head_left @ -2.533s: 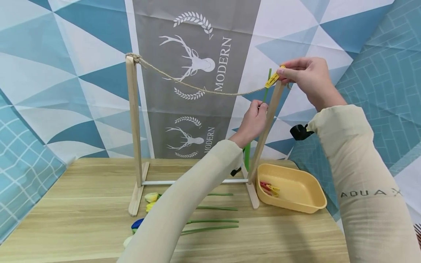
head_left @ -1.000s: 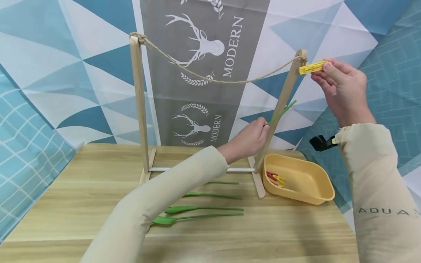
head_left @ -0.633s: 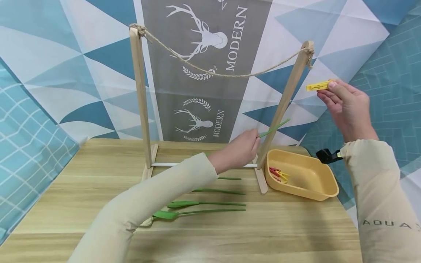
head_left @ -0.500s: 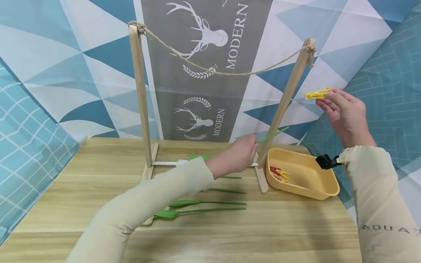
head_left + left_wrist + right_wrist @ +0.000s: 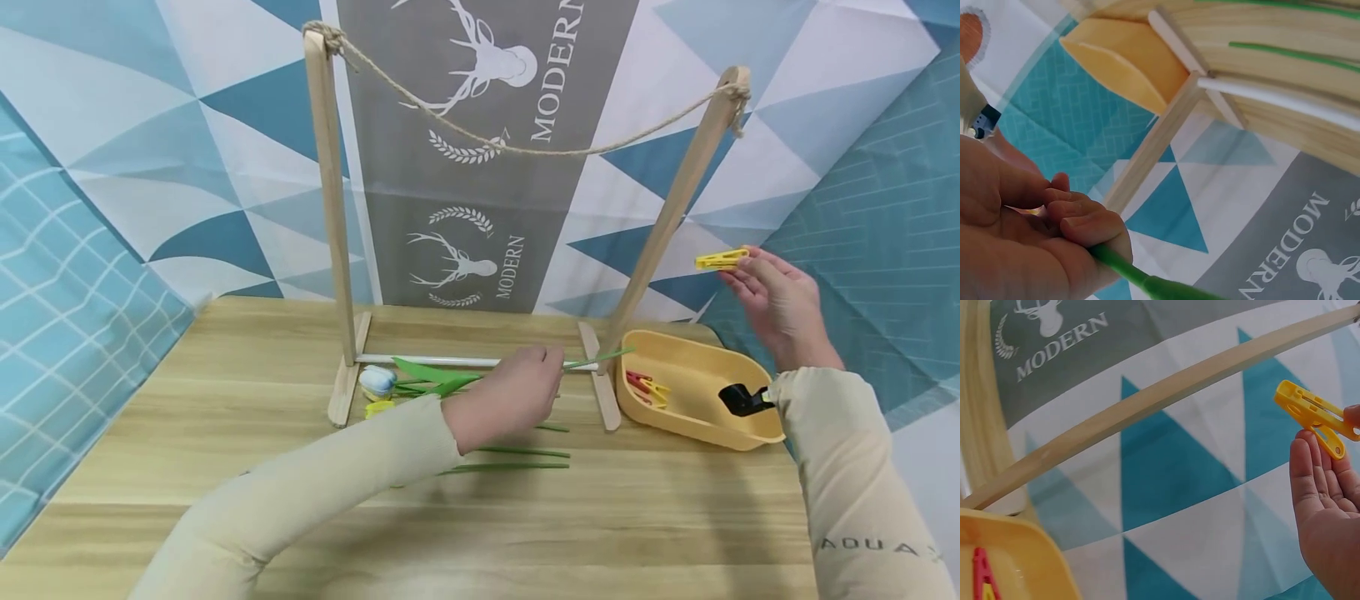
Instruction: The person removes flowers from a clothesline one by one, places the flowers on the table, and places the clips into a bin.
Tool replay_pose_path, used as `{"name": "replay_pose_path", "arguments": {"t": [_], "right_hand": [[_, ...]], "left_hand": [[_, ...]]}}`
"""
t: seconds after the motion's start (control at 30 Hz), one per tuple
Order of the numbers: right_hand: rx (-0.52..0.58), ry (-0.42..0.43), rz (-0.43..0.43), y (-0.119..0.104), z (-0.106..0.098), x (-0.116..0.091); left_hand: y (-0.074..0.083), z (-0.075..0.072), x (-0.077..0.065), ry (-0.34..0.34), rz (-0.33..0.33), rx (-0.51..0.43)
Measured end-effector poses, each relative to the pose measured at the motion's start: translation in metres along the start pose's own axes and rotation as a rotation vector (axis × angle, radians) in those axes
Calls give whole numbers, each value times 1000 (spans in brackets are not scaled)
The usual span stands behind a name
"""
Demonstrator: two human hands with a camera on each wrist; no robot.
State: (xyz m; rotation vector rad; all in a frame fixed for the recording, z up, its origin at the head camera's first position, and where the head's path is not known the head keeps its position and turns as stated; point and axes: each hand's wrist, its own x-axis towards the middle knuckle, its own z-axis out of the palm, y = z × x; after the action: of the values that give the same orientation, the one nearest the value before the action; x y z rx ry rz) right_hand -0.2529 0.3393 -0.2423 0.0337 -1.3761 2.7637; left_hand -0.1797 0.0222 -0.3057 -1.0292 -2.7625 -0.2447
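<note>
Low over the table, my left hand (image 5: 510, 396) grips the green stem of a tulip (image 5: 377, 381) with a pale blue and white head, which points left beside its leaf (image 5: 435, 375). The stem's end (image 5: 603, 359) sticks out to the right. In the left wrist view the fingers of the left hand (image 5: 1041, 240) curl round that stem (image 5: 1119, 265). My right hand (image 5: 787, 308) pinches a yellow clothespin (image 5: 722, 259) above the basin. Seen from the right wrist, the clothespin (image 5: 1310, 415) sits between thumb and fingertips of the right hand (image 5: 1329, 512).
A wooden frame with a right post (image 5: 678, 192), a left post (image 5: 330, 183) and a sagging rope (image 5: 540, 152) stands at the back. The yellow basin (image 5: 705, 429) holds red and yellow clothespins (image 5: 648, 388). More tulip stems (image 5: 517, 467) lie on the table (image 5: 600, 533), partly under the left sleeve.
The clothespin has come away from the rope and stem at the right post, and my right hand has lowered with it. My left hand has brought the tulip down toward the table.
</note>
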Motion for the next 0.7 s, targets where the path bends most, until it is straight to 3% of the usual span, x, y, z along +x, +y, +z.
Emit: {"name": "replay_pose_path", "arguments": {"t": [0.3,0.47,0.7], "right_hand": [[-32,-7,60,25,-22,-4],[2,-19,96,40,-37,-5],[7,-51,133,65,-56,-9]], "left_hand": [[1,15,-29,-56,-15,147],[1,23,-38,-125,-31,172],[2,35,-59,-152,-64,153]]}}
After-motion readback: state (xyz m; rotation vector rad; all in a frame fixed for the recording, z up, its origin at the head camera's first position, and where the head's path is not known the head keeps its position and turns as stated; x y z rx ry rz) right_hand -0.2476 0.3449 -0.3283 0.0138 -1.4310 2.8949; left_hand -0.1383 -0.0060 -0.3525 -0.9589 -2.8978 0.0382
